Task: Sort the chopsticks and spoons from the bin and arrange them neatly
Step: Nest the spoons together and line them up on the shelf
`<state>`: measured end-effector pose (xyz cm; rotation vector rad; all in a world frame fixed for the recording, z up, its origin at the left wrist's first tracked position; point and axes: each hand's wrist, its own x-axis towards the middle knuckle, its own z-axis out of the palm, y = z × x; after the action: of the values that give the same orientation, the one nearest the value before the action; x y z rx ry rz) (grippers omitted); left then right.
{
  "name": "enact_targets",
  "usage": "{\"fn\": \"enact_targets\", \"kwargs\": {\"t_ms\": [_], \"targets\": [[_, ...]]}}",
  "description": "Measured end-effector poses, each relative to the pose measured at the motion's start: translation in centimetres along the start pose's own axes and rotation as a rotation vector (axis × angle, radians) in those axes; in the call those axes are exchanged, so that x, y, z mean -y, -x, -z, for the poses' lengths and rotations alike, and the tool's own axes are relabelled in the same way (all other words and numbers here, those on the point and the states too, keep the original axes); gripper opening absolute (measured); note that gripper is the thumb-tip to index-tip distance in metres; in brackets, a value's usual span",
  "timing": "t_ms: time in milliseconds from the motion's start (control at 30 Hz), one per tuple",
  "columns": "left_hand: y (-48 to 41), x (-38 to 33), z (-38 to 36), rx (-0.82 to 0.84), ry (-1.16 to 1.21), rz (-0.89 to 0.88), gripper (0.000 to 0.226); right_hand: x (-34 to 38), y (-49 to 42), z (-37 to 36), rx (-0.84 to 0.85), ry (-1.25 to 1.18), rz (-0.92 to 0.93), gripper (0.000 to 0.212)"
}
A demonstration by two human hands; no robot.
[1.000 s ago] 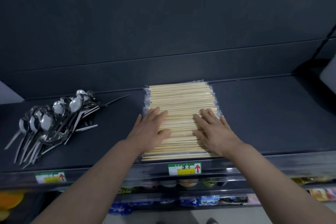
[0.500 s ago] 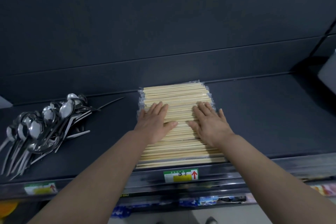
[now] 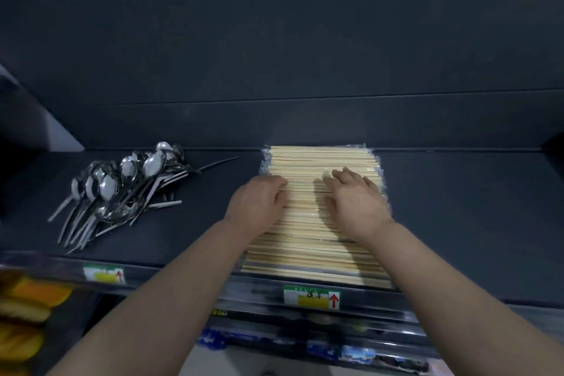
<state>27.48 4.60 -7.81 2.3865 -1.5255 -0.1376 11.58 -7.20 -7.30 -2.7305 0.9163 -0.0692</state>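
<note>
A flat layer of pale wrapped chopsticks (image 3: 317, 241) lies crosswise on the dark shelf (image 3: 457, 207), reaching from the back wall to the front lip. My left hand (image 3: 259, 201) rests on the layer's left side with its fingers curled over the sticks. My right hand (image 3: 355, 195) lies palm down on the right side, fingers spread. Neither hand lifts anything. A heap of metal spoons (image 3: 119, 189) sits on the same shelf to the left, bowls toward the back, handles fanned toward the front.
A green and yellow price tag with a red arrow (image 3: 311, 298) hangs on the shelf's front rail below the chopsticks; a second tag (image 3: 103, 273) is under the spoons. Packaged goods (image 3: 24, 308) show on lower shelves. Bare shelf lies right of the chopsticks.
Both hands have slid farther back along the chopstick layer. My left fingers have curled inward. The view has shifted, so everything sits more to the right.
</note>
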Motion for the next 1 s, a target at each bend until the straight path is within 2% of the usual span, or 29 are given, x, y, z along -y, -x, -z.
{"fn": "enact_targets", "kwargs": {"t_ms": [267,467,600,667,800,1000], "targets": [[4.7,5.7,4.1,-0.165,-0.058,0.152,0.04,8.1,-2.4,-0.9,-0.025,-0.003,0.215,0.044],[8.1,15.1,7.3,-0.279,-0.136,0.305,0.05,17.2,-5.4,-2.5,-0.038,0.008,0.34,0.045],[10.1,23.1,9.5,-0.338,-0.156,0.373,0.051,24.8,-7.9,-4.8,-0.027,-0.045,0.347,0.045],[10.8,27.5,10.5,-0.313,-0.143,0.405,0.051,28.5,-9.1,-5.9,-0.023,-0.069,0.32,0.047],[11.3,35.0,11.9,-0.145,-0.079,0.486,0.064,34.0,-11.7,-7.5,0.024,-0.039,0.244,0.056],[10.9,40.1,12.3,0.093,0.143,0.5,0.078,37.4,-14.1,-9.4,0.148,0.024,0.147,0.066]]}}
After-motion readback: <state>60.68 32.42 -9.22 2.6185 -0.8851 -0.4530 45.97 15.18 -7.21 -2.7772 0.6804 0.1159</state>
